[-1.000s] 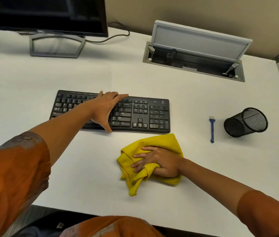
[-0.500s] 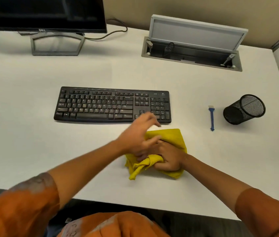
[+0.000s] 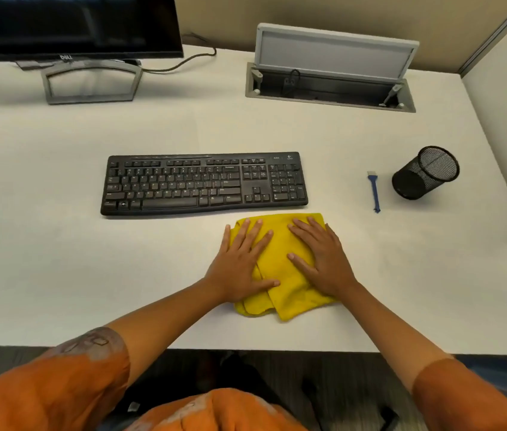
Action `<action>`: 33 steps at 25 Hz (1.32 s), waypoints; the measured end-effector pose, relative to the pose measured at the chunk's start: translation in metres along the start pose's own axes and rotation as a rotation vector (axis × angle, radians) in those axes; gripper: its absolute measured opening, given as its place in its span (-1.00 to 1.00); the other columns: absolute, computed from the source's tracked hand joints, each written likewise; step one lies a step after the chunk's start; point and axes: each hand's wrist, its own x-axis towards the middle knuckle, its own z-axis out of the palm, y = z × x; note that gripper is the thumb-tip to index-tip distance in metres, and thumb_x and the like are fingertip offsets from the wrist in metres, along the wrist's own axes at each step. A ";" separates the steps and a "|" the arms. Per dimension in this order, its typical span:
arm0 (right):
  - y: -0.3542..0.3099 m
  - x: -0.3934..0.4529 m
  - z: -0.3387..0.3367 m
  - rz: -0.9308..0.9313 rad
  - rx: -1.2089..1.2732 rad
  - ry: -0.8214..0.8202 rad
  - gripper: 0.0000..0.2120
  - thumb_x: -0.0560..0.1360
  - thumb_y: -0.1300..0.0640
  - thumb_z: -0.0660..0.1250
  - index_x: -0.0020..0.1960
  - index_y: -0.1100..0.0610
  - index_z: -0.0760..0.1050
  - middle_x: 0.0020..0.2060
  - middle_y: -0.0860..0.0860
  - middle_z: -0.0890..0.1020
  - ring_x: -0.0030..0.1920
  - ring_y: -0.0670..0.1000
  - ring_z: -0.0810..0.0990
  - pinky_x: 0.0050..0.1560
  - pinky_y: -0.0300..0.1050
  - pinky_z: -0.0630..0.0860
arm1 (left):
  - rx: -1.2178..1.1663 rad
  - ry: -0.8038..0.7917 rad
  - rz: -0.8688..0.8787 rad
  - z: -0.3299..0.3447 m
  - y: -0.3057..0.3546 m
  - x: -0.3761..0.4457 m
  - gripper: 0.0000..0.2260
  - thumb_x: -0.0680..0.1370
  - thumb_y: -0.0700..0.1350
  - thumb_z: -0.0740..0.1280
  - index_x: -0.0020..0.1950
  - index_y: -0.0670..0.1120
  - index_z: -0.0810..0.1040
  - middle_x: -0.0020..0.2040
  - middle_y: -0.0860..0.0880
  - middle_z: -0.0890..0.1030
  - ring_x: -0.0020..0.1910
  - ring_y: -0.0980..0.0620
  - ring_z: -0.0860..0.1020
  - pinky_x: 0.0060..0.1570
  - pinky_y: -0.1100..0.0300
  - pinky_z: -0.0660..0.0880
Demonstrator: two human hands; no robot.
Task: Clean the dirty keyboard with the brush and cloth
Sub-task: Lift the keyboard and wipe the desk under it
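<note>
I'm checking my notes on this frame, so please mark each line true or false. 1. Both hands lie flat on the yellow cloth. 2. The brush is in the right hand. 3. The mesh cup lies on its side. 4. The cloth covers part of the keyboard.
1. True: the left hand and right hand press open-fingered on the yellow cloth.
2. False: the brush lies untouched on the desk, left of the mesh cup.
3. True: its open mouth faces sideways.
4. False: the cloth lies on the desk in front of the keyboard, near its front edge.
</note>
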 end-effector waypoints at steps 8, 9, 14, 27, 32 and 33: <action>-0.011 -0.035 -0.007 -0.103 -0.226 -0.147 0.05 0.32 -0.56 0.25 0.63 -0.10 -0.03 0.62 -0.11 -0.05 0.62 0.03 -0.15 0.58 0.16 -0.08 | -0.065 -0.041 -0.021 0.004 0.018 -0.013 0.00 0.42 0.60 -0.12 0.70 0.03 -0.11 0.68 -0.06 -0.23 0.64 -0.14 -0.30 0.57 -0.16 -0.33; -0.010 -0.040 -0.007 -0.118 -0.231 -0.153 0.04 0.34 -0.55 0.25 0.63 -0.10 -0.03 0.62 -0.11 -0.05 0.62 0.03 -0.15 0.58 0.16 -0.07 | -0.083 -0.038 -0.021 0.006 0.021 -0.017 -0.04 0.44 0.57 -0.09 0.70 0.03 -0.10 0.68 -0.06 -0.22 0.64 -0.14 -0.30 0.56 -0.15 -0.33; -0.003 -0.072 0.002 -0.156 -0.212 -0.098 -0.32 0.57 -0.34 0.12 0.60 -0.09 0.12 0.61 -0.10 0.10 0.62 0.01 -0.04 0.58 0.08 0.00 | -0.087 -0.061 0.029 0.020 0.049 -0.038 -0.28 0.56 0.34 -0.20 0.64 0.02 -0.21 0.65 -0.05 -0.26 0.63 -0.13 -0.32 0.56 -0.11 -0.34; 0.001 -0.212 -0.017 -0.348 -0.350 0.159 -0.59 0.63 -0.21 0.12 0.19 0.06 0.53 -0.06 0.06 0.74 -0.16 0.09 0.73 -0.25 -0.09 0.64 | -0.164 -0.398 0.256 0.033 0.153 -0.104 -0.39 0.75 0.01 0.08 0.68 -0.09 -0.20 0.68 -0.08 -0.23 0.64 -0.12 -0.29 0.60 -0.07 -0.28; -0.002 -0.223 -0.041 -0.380 -0.292 -0.023 -0.61 0.62 -0.25 0.13 0.13 0.02 0.53 -0.20 -0.08 0.69 -0.34 0.01 0.63 -0.39 -0.15 0.50 | -0.545 -0.412 0.322 0.028 0.164 -0.117 -0.41 0.73 -0.18 0.12 0.69 -0.10 -0.12 0.68 -0.01 -0.15 0.67 -0.02 -0.09 0.62 0.09 -0.19; -0.003 -0.219 -0.048 -0.370 -0.296 0.058 -0.61 0.62 -0.24 0.13 0.16 0.04 0.50 -0.19 -0.03 0.70 -0.31 0.04 0.65 -0.36 -0.15 0.52 | -0.567 -0.311 0.330 0.025 0.163 -0.113 -0.38 0.70 -0.22 0.13 0.69 -0.09 -0.11 0.67 0.03 -0.16 0.66 0.01 -0.09 0.62 0.10 -0.19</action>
